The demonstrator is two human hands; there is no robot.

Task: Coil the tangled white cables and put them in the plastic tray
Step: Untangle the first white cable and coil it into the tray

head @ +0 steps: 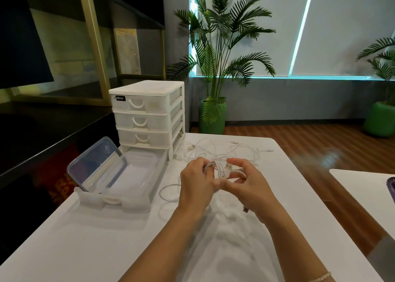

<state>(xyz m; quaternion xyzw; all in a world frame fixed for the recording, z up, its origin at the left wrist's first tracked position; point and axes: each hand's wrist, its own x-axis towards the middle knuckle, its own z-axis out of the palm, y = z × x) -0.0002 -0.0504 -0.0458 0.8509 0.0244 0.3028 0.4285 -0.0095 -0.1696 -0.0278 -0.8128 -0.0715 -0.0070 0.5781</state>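
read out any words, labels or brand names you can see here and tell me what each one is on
"...box": white letters on a small black label at the top left front of the white plastic four-drawer unit; the letters before it are too blurred to read.
Orange-yellow markings on the dark red object below the white table's left edge: too dark and cut off to read.
No other text shows.

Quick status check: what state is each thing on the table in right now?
Left hand: grips the cable coil.
Right hand: pinches the cable near its plug.
Cable coil: partly wound, held above the table.
Loose cables: tangled on the table.
Tray: pulled out, no cables inside.
Lid: off, leaning in the tray.
Upper drawers: closed.
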